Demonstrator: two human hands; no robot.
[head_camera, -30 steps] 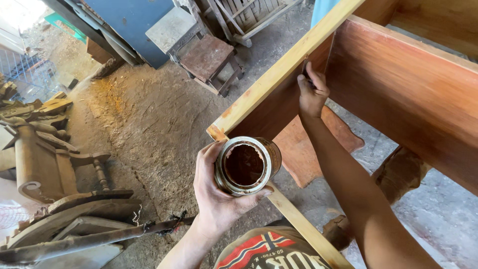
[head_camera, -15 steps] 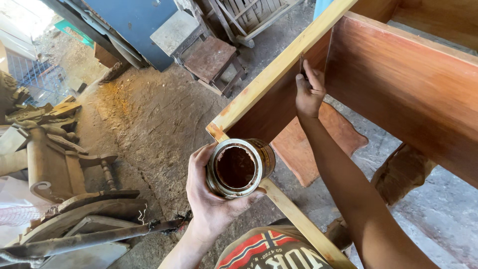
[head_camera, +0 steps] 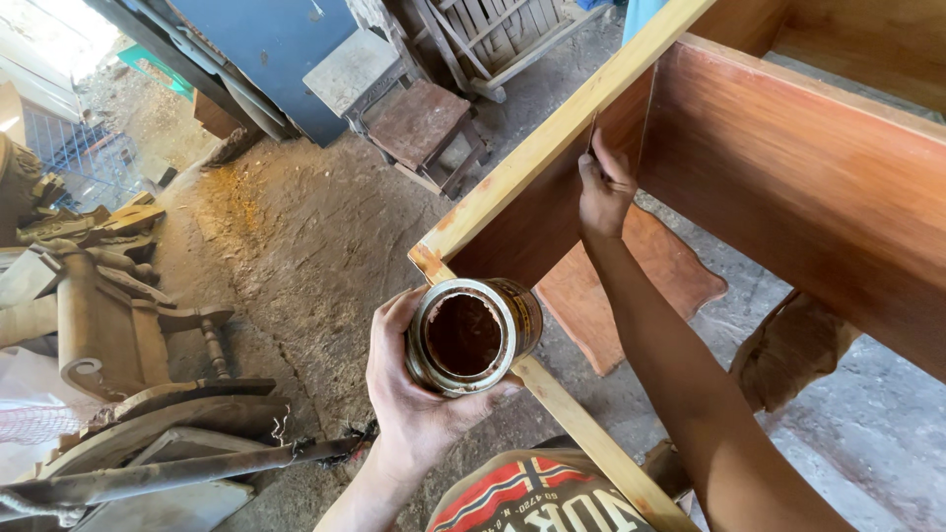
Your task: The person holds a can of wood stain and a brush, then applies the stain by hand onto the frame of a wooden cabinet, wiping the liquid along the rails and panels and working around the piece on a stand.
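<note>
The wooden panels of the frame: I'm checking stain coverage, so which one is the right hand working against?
The dark stained end panel beneath the pale unstained rail; the right hand presses there.

The left hand (head_camera: pixel 419 394) is curling upward near the body, fingers and thumb wrapping in a firm grip, palm facing up and wrist bending slightly. The right arm is stretching forward, nearly straight, with the right hand (head_camera: pixel 603 192) raised, fingers pinching together.

Open dirt floor (head_camera: pixel 296 246) was left free leftward; passage rightward was blocked by the wooden frame (head_camera: pixel 552 148) and stained panel (head_camera: pixel 788 187).
</note>
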